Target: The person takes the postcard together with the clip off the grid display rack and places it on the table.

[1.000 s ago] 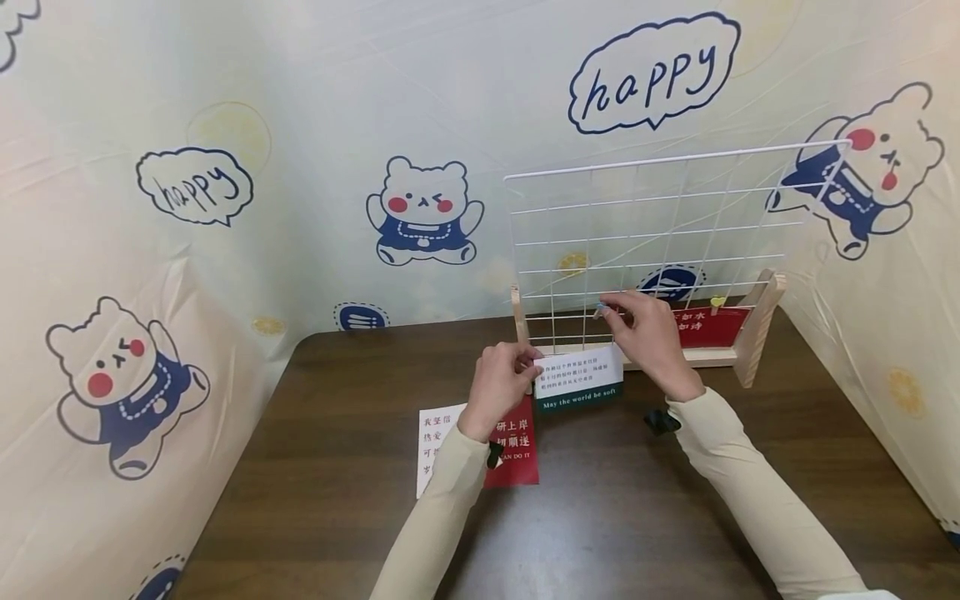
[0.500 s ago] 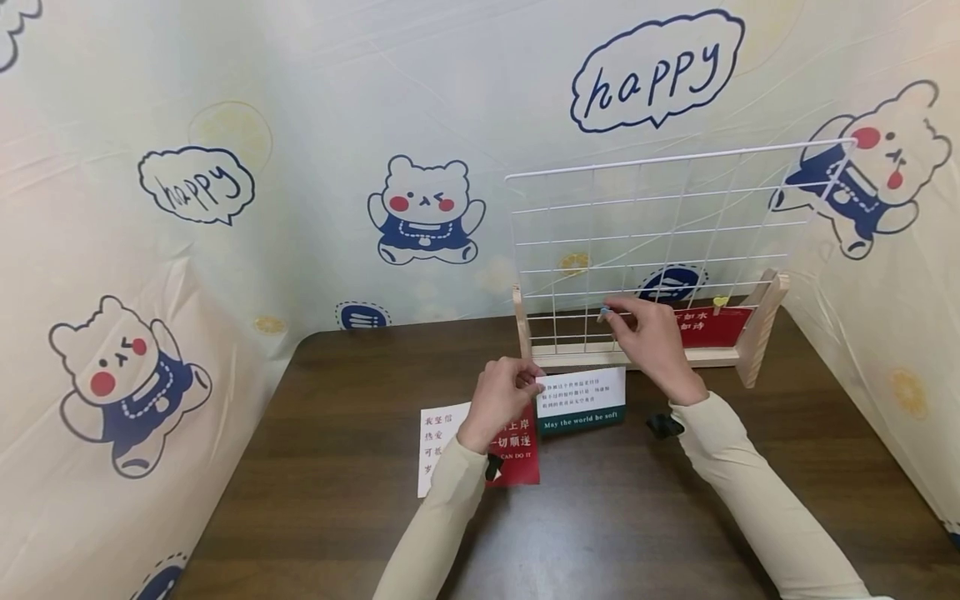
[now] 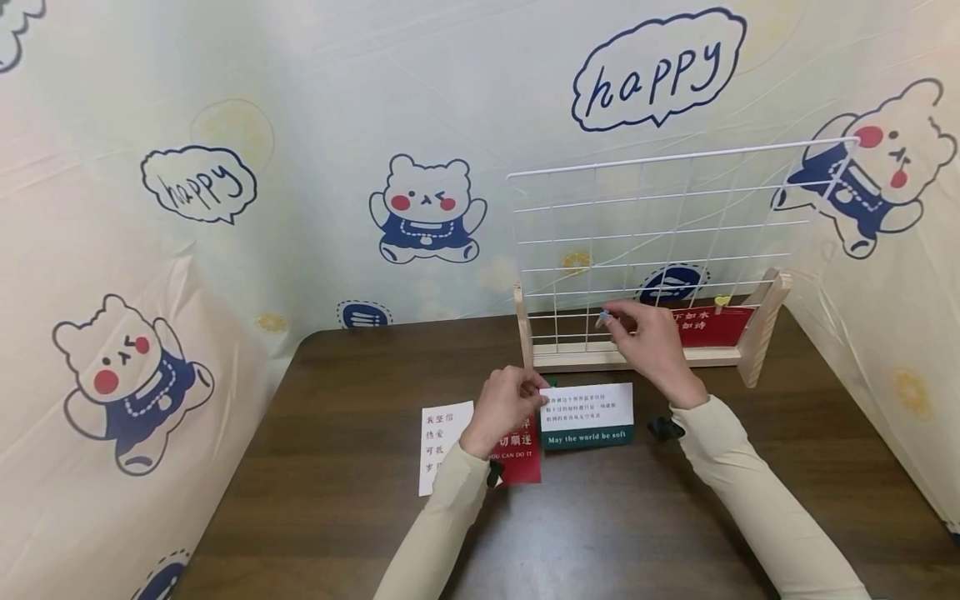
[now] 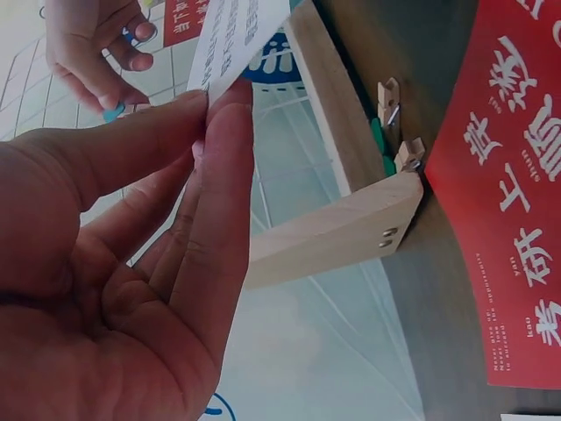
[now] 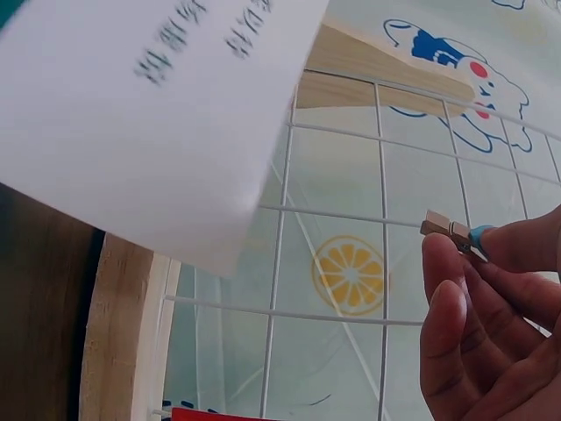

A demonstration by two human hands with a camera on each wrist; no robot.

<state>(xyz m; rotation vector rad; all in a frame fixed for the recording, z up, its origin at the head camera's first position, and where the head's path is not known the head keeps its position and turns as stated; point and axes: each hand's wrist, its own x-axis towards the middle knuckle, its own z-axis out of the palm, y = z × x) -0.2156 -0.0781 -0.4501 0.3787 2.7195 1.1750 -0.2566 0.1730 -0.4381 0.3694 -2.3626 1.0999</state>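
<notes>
Left fingers [image 4: 223, 175] pinch white-green card [image 3: 588, 408], right fingers [image 5: 441, 267] pinch clothespin [image 5: 436, 224]; best seat card flush on wire grid [image 3: 637, 234], clip top edge squarely.

In front of the wire rack [image 3: 577, 358], the left hand [image 3: 506, 410] covered part of the loose red card [image 3: 522, 450], the left sleeve [image 3: 438, 517] part of the white card [image 3: 441, 437]. On the rack, the right hand [image 3: 654, 346] hid the clipped red card's [image 3: 716, 329] left end. The green-and-white card [image 5: 149, 123] ran off the right wrist view, print blurred; a green speck [image 3: 553, 383] by the rack, perhaps a clothespin, was mostly hidden.
</notes>
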